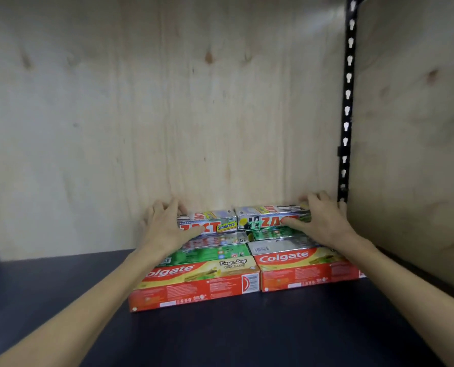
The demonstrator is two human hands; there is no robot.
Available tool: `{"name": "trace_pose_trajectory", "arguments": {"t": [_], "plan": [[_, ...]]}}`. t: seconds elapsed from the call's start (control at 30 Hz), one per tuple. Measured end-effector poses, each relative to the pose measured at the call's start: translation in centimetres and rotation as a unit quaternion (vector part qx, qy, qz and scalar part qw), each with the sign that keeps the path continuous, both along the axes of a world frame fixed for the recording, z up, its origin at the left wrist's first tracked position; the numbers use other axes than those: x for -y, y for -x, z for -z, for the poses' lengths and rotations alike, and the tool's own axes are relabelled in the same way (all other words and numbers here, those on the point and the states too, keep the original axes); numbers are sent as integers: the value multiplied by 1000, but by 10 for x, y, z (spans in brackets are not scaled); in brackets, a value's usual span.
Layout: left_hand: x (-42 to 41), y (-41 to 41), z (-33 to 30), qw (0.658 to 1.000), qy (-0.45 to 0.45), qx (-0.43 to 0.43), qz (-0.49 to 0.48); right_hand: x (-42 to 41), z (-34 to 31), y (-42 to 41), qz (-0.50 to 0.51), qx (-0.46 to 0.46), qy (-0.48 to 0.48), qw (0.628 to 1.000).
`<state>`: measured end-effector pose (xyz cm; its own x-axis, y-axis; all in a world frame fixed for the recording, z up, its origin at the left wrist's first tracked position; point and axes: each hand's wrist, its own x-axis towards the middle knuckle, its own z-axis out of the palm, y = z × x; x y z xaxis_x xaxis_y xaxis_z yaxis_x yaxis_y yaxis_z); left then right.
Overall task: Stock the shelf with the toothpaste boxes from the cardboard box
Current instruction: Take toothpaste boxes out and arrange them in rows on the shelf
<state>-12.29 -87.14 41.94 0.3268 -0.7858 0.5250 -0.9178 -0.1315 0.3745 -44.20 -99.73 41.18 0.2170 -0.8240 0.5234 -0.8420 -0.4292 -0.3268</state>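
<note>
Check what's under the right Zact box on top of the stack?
Under the right Zact box a green box shows, then a silver box, then the red Colgate box on the shelf. The right hand covers their right ends.

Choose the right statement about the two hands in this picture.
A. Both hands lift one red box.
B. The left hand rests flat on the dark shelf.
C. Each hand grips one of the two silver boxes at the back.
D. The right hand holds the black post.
C: the left hand grips the left silver box, and the right hand grips the right silver box.
</note>
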Motion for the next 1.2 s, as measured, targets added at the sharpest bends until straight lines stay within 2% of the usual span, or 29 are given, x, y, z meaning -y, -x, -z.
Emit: {"name": "trace_pose_trajectory", "arguments": {"t": [0.13, 0.23, 0.53, 0.67, 0.77, 0.87, 0.97, 1.1, 1.2], "plan": [[-44, 23, -1, 986, 112, -87, 84, -52, 5, 1, -39, 51, 28, 998], [-89, 49, 8, 973, 136, -136, 130, -103, 12, -3, -63, 88, 41, 993], [-221, 117, 49, 976, 147, -88, 136, -268, 54, -15, -173, 182, 47, 967], [-281, 140, 97, 970, 205, -68, 108, -334, 100, -19, -197, 238, 62, 949], [-316, 147, 152, 961, 231, -70, 133, -379, 153, -23, -225, 281, 27, 933], [-341, 147, 218, 965, 206, -113, 119, -410, 215, -26, -234, 250, -8, 939], [-362, 140, 291, 970, 152, -176, 73, -423, 291, -26, -197, 234, -74, 949], [-392, 130, 399, 976, 12, -217, 11, -435, 406, -17, -127, 189, -188, 955], [-412, 126, 475, 961, -123, -245, -23, -450, 482, -8, -86, 143, -275, 947]]}}
